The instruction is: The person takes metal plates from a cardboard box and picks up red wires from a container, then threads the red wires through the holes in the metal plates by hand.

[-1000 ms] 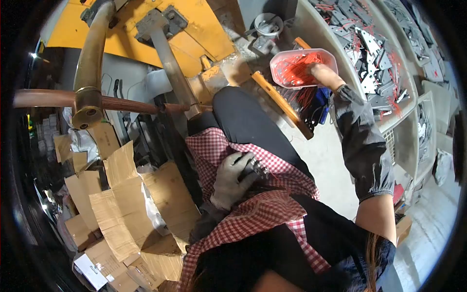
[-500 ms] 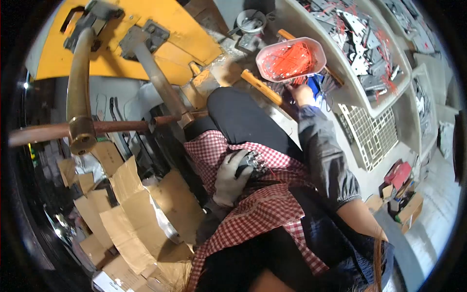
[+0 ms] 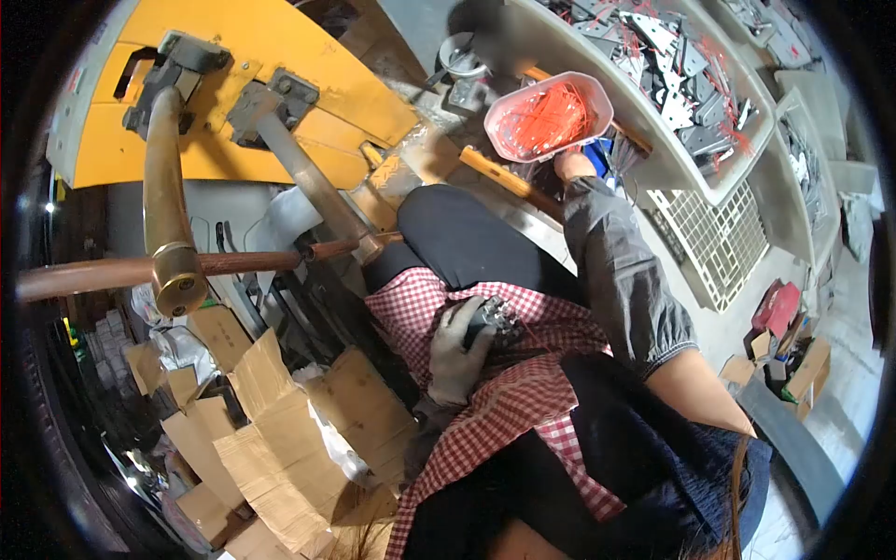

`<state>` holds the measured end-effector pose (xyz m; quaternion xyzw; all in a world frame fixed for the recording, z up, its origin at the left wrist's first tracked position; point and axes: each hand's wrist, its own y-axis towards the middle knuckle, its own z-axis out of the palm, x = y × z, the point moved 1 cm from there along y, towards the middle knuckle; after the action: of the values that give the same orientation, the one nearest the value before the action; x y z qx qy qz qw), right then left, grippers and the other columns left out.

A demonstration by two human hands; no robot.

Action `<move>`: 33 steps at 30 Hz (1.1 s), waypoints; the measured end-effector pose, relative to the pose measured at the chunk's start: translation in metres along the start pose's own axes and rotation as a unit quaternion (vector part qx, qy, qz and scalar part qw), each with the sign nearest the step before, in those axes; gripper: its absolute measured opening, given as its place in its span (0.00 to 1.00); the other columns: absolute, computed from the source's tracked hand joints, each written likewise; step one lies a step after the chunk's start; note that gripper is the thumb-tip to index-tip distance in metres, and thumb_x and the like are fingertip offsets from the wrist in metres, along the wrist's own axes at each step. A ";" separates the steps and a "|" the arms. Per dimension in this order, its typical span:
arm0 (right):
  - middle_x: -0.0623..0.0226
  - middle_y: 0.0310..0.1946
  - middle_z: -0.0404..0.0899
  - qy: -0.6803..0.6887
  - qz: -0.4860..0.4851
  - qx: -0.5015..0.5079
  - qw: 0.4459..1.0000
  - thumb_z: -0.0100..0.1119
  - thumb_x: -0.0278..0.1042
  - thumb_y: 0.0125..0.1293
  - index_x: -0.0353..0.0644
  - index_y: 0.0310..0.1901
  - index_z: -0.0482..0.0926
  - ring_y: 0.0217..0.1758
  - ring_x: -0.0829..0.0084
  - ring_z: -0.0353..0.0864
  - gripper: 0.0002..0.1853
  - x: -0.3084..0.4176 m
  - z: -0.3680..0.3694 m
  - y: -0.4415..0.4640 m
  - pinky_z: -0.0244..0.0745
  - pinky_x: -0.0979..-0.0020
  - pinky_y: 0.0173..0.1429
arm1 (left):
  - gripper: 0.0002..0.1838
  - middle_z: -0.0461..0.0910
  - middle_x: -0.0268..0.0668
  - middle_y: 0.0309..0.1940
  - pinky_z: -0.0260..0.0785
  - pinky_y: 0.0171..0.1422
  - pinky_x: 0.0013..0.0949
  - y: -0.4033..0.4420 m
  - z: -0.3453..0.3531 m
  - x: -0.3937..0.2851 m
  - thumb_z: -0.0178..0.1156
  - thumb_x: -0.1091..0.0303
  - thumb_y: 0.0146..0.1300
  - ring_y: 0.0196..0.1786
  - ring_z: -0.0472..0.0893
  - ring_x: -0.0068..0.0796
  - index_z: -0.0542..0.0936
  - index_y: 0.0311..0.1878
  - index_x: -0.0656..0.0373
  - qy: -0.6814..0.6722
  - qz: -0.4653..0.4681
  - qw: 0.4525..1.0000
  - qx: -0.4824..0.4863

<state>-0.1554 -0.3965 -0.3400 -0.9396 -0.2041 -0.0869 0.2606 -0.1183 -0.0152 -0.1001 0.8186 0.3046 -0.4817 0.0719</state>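
My left hand point(image 3: 456, 352), in a pale glove, rests on my lap over the checked apron point(image 3: 509, 401), its fingers wrapped round a bundle of small metal parts point(image 3: 497, 317). A thin red strand trails from the bundle. My bare right hand point(image 3: 573, 166) is at the near edge of a pink-rimmed tub point(image 3: 541, 119) filled with red ties. A blue object point(image 3: 598, 157) lies just right of that hand. The right fingertips are partly hidden against the tub's rim, so what they hold cannot be made out.
Large grey bins of metal plates point(image 3: 665, 75) stand at the upper right, above a cream plastic grid point(image 3: 714, 238). Yellow machinery point(image 3: 271, 47) with thick metal bars is at the upper left. Open cardboard boxes point(image 3: 280, 448) lie lower left. A white bucket point(image 3: 462, 56) stands beyond the tub.
My right hand has left the inside of the tub and come down to its near edge. My left hand keeps its grip on the parts. The whole view has shifted.
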 end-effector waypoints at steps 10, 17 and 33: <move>0.48 0.35 0.83 -0.023 -0.133 -0.027 0.990 0.54 0.39 0.57 0.38 0.31 0.84 0.41 0.51 0.84 0.13 -0.077 0.076 0.053 0.79 0.55 0.45 | 0.30 0.76 0.51 0.49 0.70 0.54 0.42 -0.001 0.002 0.002 0.60 0.47 0.62 0.51 0.78 0.50 0.75 0.56 0.64 0.016 0.031 0.999 -0.028; 0.68 0.23 0.76 -0.150 -0.393 0.158 0.894 0.42 0.42 0.70 0.43 0.42 0.79 0.23 0.69 0.74 0.16 -0.082 -0.068 -0.074 0.69 0.65 0.27 | 0.28 0.76 0.51 0.49 0.70 0.55 0.43 -0.003 0.002 0.005 0.61 0.50 0.61 0.51 0.77 0.50 0.76 0.57 0.62 0.022 0.044 0.998 -0.047; 0.58 0.49 0.76 -0.367 -0.478 -0.087 0.793 0.51 0.30 0.62 0.41 0.52 0.76 0.58 0.58 0.72 0.16 0.008 -0.133 0.038 0.67 0.54 0.58 | 0.24 0.76 0.52 0.50 0.69 0.58 0.40 -0.003 -0.001 -0.006 0.62 0.60 0.61 0.53 0.78 0.48 0.75 0.58 0.63 -0.020 -0.038 0.999 -0.019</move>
<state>-0.1392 -0.4934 -0.2417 -0.7021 -0.6993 0.1341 0.0087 -0.1211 -0.0150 -0.0940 0.7949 0.3435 -0.4945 0.0752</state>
